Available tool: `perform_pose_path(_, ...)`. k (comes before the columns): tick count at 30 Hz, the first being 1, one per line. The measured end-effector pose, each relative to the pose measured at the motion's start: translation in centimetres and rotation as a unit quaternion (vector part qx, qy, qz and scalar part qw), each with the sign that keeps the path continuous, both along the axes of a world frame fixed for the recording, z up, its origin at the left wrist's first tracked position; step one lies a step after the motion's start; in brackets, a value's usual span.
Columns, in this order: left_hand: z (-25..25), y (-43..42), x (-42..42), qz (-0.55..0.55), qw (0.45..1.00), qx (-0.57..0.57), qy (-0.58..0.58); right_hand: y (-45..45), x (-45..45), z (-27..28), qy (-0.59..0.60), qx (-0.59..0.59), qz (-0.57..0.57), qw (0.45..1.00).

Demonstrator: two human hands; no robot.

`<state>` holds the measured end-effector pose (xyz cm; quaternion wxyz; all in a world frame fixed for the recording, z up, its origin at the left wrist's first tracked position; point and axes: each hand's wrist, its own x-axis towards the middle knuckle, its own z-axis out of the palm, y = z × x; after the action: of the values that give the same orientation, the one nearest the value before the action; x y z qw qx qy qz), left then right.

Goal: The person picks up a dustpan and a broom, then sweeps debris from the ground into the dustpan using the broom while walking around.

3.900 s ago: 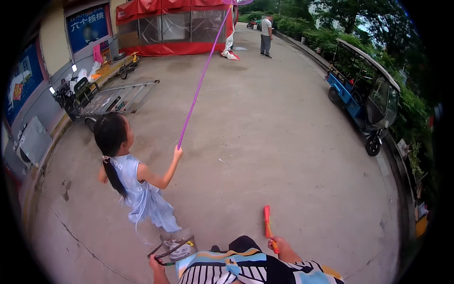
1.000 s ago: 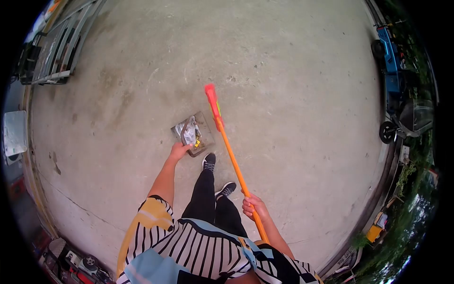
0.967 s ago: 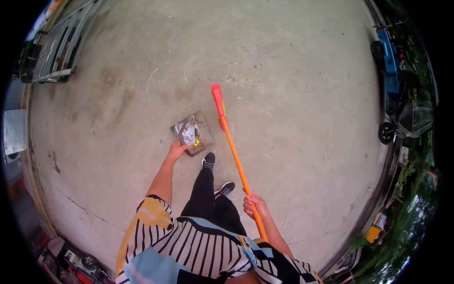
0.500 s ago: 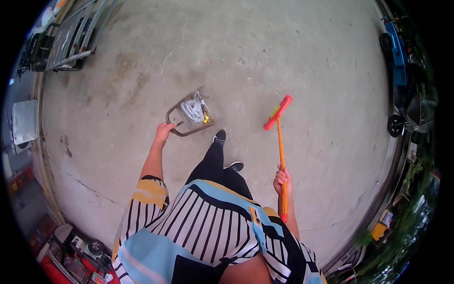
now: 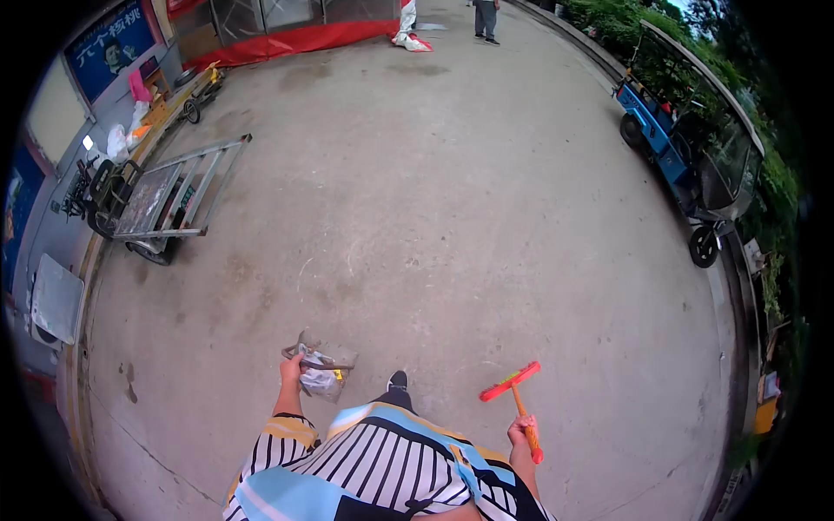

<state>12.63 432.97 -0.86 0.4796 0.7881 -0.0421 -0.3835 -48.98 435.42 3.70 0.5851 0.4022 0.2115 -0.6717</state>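
My left hand (image 5: 293, 368) is closed on the brown handle of a dustpan (image 5: 328, 388), which holds a whitish plastic bag (image 5: 316, 379) and a small yellow piece of litter. Low on the right, my right hand (image 5: 522, 431) grips the orange stick of a broom (image 5: 511, 382). Its red head, with some green bristles, points forward and lies across the stick's end. One dark shoe (image 5: 397, 380) shows between the dustpan and the broom.
A flatbed cart (image 5: 178, 195) stands at the left by the wall. On the right is a blue three-wheeler (image 5: 673, 156) beside the kerb and bushes. Far ahead stand a person (image 5: 486, 19) and a red-edged tent (image 5: 295, 41). A grey panel (image 5: 57, 300) leans at the left.
The view has tilted up from the ground, bringing the tent and the distant person into sight. The broom head has swung from pointing ahead to lying crosswise. Both hands keep their holds.
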Motion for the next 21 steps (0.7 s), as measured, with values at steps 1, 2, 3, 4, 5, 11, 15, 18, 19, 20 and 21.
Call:
perform_pose_path(1, -0.5, 0.2, 0.8, 0.015, 1.000, 0.003, -0.005, 1.6, -0.3, -0.2, 0.017, -0.004, -0.030, 0.999)
perform_pose_path(2, -1.0, 0.1, 1.4, 0.016, 1.000, 0.002, -0.012, 3.0, -1.2, -0.5, 0.034, -0.005, -0.058, 0.998)
perform_pose_path(3, -1.0, 0.4, 1.6, 0.022, 1.000, 0.003, -0.017, 4.7, -2.6, -0.7, 0.051, 0.001, -0.095, 0.994)
perform_pose_path(4, -0.5, 0.6, 1.3, 0.028, 0.999, 0.008, -0.023, 6.9, -4.0, -0.8, 0.067, 0.011, -0.130, 0.989)
perform_pose_path(5, -0.4, 0.6, 1.0, 0.039, 0.999, 0.001, -0.010, 9.2, -5.2, -1.3, 0.082, 0.023, -0.164, 0.983)
perform_pose_path(11, 0.3, -0.2, -2.2, 0.067, 0.996, -0.045, 0.036, 18.6, -9.6, -2.8, 0.158, 0.097, -0.213, 0.959)
perform_pose_path(15, 2.0, -3.8, -8.3, 0.045, 0.995, -0.052, 0.071, 22.2, -12.0, -1.5, 0.207, 0.129, -0.118, 0.963)
perform_pose_path(18, 2.5, -7.3, -13.2, -0.010, 0.996, -0.029, 0.080, 23.4, -13.7, -1.0, 0.221, 0.154, -0.101, 0.958)
perform_pose_path(19, 2.6, -8.6, -15.2, -0.028, 0.996, -0.029, 0.080, 23.5, -14.2, -0.9, 0.225, 0.163, -0.099, 0.956)
perform_pose_path(20, 2.3, -10.2, -17.2, -0.047, 0.995, -0.028, 0.079, 23.3, -14.7, -0.6, 0.226, 0.171, -0.099, 0.954)
perform_pose_path(21, 1.6, -11.6, -19.1, -0.067, 0.994, -0.027, 0.080, 23.0, -15.1, -0.6, 0.223, 0.175, -0.101, 0.954)
